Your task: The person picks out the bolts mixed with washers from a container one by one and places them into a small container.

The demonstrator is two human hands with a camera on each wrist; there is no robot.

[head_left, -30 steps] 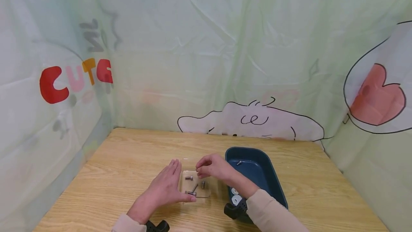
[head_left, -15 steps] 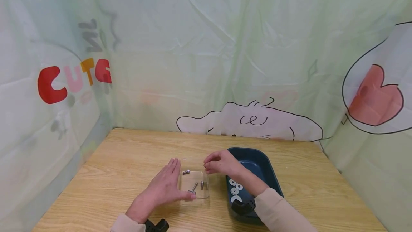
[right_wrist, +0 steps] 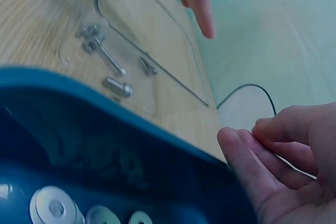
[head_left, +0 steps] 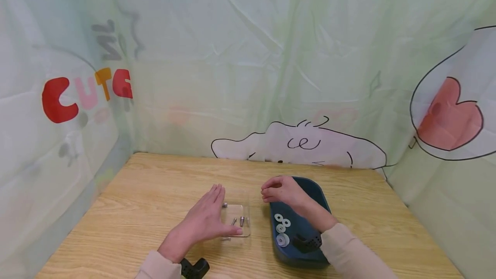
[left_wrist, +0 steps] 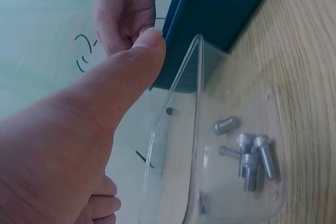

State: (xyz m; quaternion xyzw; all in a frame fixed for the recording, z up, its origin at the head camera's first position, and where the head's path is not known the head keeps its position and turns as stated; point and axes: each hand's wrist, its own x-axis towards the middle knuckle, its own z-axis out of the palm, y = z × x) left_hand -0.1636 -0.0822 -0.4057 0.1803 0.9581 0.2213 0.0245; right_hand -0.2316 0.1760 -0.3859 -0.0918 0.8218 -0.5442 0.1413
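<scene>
My left hand [head_left: 205,221] stands at the left side of a clear plastic box [head_left: 249,227], fingers straight and thumb stretched over its near part. Inside the box lie several silver socket-head bolts [left_wrist: 227,125], loosely scattered. Over the far left rim of a dark blue tray [head_left: 323,203] hovers my right hand [head_left: 284,190]. Its fingers are loosely bent, thumb near the index fingertip, and nothing shows between them in the right wrist view. Several white ring-shaped washers [head_left: 283,240] lie along the tray's left side. The right forearm hides part of the tray.
Both containers stand on a wood-grain table [head_left: 162,180], the tray to the right of the box with a narrow strip of tabletop between. A printed curtain [head_left: 186,98] hangs behind the table and along its sides. Each wrist carries a black camera [head_left: 195,268].
My right hand has moved right, from over the clear box to over the tray's rim. My left hand stays at the box, shifted slightly right. Bolts in the box have shifted.
</scene>
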